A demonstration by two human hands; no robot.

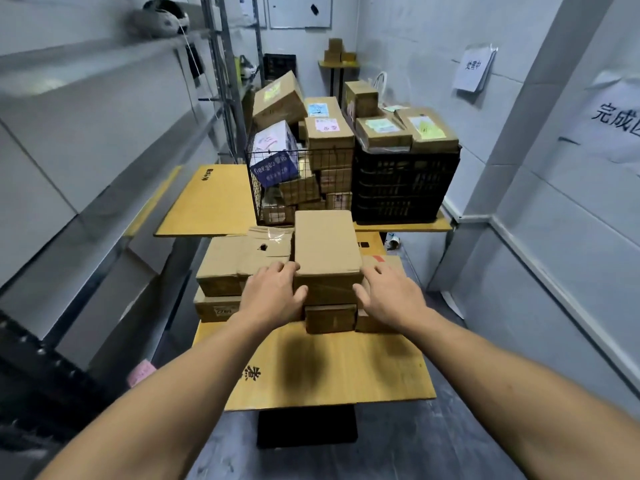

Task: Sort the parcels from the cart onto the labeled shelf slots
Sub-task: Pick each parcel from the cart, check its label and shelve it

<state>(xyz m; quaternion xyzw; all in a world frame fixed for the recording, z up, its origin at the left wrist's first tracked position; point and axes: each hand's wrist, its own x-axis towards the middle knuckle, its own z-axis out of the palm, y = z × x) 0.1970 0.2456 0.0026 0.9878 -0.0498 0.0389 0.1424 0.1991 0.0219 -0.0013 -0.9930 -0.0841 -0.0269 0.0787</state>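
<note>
Clamping from both sides, your left hand (273,292) curls its fingers over the near left corner of the plain cardboard parcel (325,244), thumb pressed on the front face. Your right hand (391,296) comes in looser, fingers spread and fairly straight along the right side, thumb tip at the front edge. Whether that palm is truly bearing on the box, you can't tell from this angle.

That parcel sits on top of the stack of boxes (221,268), dead centre of the frame, with the yellow board (329,368) carrying the pile below. A two-sided hold makes sense here: neighbours crowd it left and right, so a straight lift keeps the lower boxes from sliding.

Its long axis runs away from you toward the upper centre, short end facing you, broad face up and level. No label shows on that top face, so you'll likely need to turn it to read the slot.

Beyond it, the wire basket (263,188) and black crate (401,188) stand full of labelled boxes. Metal shelving (86,64) runs along the left of the frame.
</note>
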